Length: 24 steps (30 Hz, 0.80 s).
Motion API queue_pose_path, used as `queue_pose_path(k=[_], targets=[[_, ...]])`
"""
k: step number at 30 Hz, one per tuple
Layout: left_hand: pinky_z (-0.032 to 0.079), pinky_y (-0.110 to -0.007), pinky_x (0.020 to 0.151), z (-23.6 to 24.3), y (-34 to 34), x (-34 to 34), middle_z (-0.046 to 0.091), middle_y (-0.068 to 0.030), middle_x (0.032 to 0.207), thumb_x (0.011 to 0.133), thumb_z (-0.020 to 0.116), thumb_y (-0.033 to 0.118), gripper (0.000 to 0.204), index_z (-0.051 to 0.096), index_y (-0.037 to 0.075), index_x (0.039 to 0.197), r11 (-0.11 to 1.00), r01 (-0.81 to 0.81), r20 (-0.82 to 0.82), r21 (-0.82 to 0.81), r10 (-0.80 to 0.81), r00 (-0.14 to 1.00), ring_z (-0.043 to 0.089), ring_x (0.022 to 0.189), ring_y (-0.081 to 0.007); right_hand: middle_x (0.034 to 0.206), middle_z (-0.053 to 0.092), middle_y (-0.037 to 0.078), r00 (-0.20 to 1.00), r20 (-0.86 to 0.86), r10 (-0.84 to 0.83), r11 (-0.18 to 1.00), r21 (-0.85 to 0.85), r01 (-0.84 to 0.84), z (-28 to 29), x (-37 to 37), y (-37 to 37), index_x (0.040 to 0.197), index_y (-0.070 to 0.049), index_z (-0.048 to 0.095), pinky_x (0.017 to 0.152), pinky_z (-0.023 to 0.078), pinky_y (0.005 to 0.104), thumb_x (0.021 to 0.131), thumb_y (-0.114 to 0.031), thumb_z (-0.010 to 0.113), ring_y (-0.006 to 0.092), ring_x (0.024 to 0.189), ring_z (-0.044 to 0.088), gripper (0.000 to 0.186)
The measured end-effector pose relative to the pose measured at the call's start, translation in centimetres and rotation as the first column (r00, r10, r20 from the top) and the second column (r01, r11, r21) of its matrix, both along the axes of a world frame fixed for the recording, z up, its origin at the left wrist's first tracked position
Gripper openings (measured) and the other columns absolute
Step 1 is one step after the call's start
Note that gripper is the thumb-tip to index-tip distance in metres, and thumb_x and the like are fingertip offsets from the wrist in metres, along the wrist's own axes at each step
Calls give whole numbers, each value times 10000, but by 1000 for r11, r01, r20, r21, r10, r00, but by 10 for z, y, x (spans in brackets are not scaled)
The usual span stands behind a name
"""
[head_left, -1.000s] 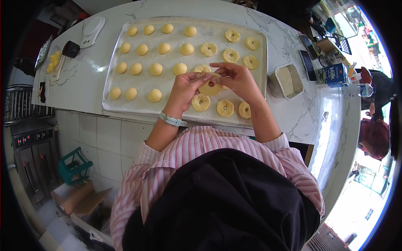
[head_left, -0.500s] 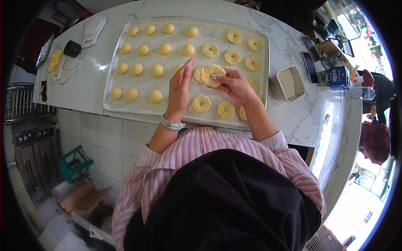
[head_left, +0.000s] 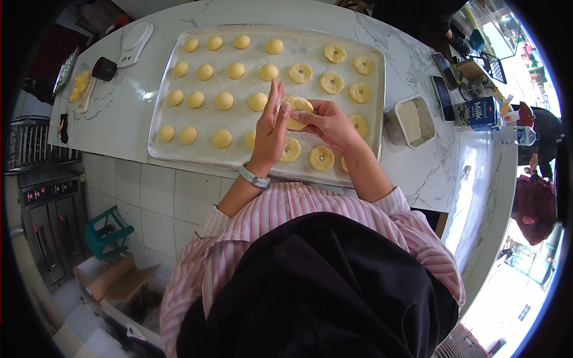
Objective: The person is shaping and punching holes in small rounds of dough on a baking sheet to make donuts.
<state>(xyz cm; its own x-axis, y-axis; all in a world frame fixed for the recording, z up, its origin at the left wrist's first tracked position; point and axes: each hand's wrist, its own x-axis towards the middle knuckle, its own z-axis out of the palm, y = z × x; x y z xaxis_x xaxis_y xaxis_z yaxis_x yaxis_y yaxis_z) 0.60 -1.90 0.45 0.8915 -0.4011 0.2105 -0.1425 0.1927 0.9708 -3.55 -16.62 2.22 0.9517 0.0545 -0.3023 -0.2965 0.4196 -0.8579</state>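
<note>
Above a floured metal tray, my right hand pinches a pale yellow flattened round of dough between thumb and fingers. My left hand, a watch on its wrist, is upright with fingers stretched out; its palm side and thumb meet the dough's left edge. Smooth dough balls sit in rows on the tray's left and middle. Flattened dough rings with small centre holes lie on its right side. My hands partly cover a ball and a ring near the front.
A metal tin of flour stands right of the tray, with phones and a blue milk carton beyond. A white scale and black cup are at the far left. A green stool stands on the floor.
My left hand has moved right, in against the dough's edge. The dough round has tilted and turned in my right hand, which stays in nearly the same place.
</note>
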Motion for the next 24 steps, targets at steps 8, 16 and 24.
queue_pose_path(k=[8, 16, 24], targets=[[314, -338, 1090, -7, 6, 13, 340, -177, 1498, 1031, 378, 246, 521, 242, 24, 1483, 971, 163, 135, 178, -188, 973, 381, 1355, -268, 1012, 660, 72, 1000, -11, 21, 997, -79, -22, -5, -2, 1, 1141, 79, 605, 771, 523, 243, 871, -163, 700, 108, 885, 628, 375], [463, -321, 962, 4, 17, 27, 533, -190, 1301, 993, 502, 305, 484, 463, -24, 1346, 985, 144, -445, -95, -172, 879, 586, 1122, -215, 959, 667, 60, 999, -32, -5, 985, -174, -1, -1, -4, -4, 1138, 68, 619, 746, 507, 233, 840, -179, 733, 102, 855, 623, 404], [561, -266, 777, 2, 18, 18, 678, -94, 1027, 893, 671, 139, 275, 648, -33, 1105, 987, 147, -592, -69, -159, 790, 661, 892, -143, 929, 668, 57, 1000, 19, 23, 838, -546, -9, 6, -2, -17, 1143, 69, 610, 690, 475, 215, 832, -172, 740, 81, 828, 618, 415]])
